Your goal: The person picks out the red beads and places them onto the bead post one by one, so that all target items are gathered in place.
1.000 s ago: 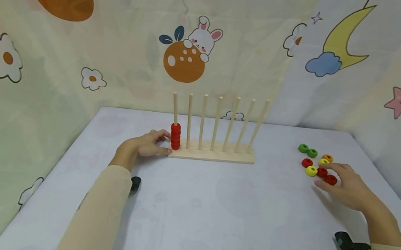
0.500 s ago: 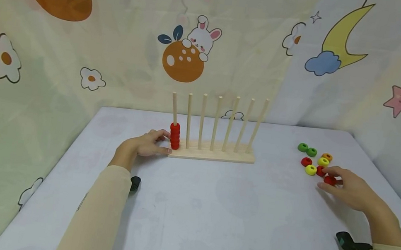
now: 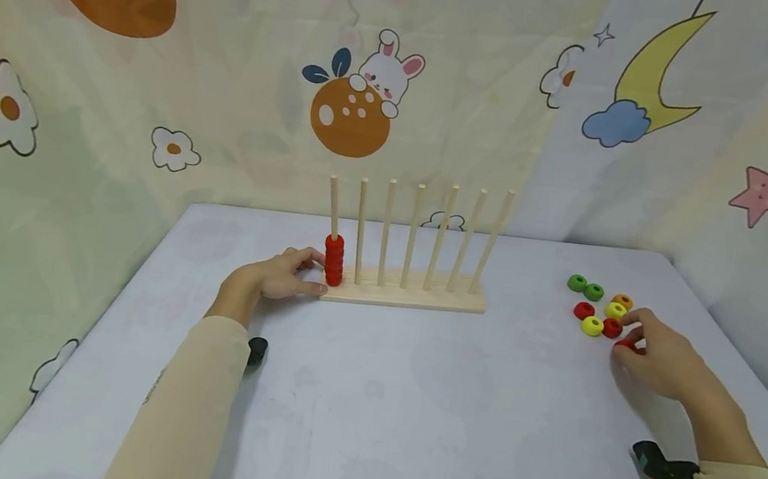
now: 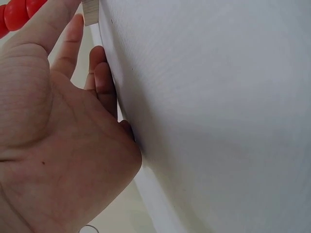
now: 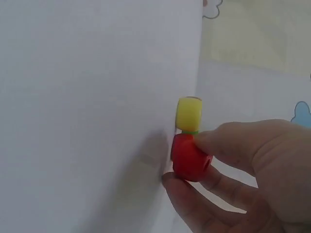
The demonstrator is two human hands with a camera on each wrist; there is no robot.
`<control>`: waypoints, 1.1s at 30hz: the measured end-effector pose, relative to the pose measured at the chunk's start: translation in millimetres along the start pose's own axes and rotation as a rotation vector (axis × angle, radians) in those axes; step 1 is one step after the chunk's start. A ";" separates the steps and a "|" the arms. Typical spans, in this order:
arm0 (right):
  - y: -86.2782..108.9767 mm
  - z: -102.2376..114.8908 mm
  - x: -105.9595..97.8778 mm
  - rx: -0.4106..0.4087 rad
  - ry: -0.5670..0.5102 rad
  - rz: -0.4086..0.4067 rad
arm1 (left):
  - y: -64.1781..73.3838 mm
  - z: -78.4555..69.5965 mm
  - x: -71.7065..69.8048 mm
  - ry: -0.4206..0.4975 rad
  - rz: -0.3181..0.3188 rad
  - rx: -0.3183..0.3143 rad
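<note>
A wooden peg rack (image 3: 413, 298) with several upright dowels stands at the back of the table. Stacked red beads (image 3: 333, 261) fill the lower part of its leftmost dowel. My left hand (image 3: 282, 273) holds the rack's left end, thumb at the front corner and fingers behind. On the right, my right hand (image 3: 663, 358) pinches a red bead (image 5: 190, 159) between thumb and fingers, low over the table. Just beyond it lie another red bead (image 3: 612, 327) and a yellow bead (image 3: 592, 326).
Farther back in the loose group are two green beads (image 3: 593, 292), an orange bead (image 3: 623, 301), a second yellow bead (image 3: 616, 310) and one more red bead (image 3: 584, 310). A printed cloth (image 3: 243, 94) hangs behind the white table (image 3: 376, 422).
My right hand's fingers have closed on the nearest red bead, which they were reaching around a second ago. The left hand keeps its place on the rack.
</note>
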State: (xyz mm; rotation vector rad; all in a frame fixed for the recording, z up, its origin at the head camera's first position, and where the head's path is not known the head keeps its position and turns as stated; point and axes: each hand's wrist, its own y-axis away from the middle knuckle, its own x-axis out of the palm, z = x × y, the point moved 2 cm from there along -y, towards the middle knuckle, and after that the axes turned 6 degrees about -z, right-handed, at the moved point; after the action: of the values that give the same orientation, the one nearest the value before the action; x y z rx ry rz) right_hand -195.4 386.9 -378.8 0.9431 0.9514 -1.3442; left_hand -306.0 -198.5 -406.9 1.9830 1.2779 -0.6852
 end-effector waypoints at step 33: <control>0.7 52.2 -6.4 -0.198 -0.102 -0.210 | 0.3 -1.4 1.0 0.015 -0.008 0.008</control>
State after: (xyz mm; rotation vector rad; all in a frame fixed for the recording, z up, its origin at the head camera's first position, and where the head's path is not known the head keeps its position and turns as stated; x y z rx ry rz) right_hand -194.2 340.0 -354.9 0.6317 1.1053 -1.4293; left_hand -305.2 -196.9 -406.6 1.9939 1.2951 -0.6815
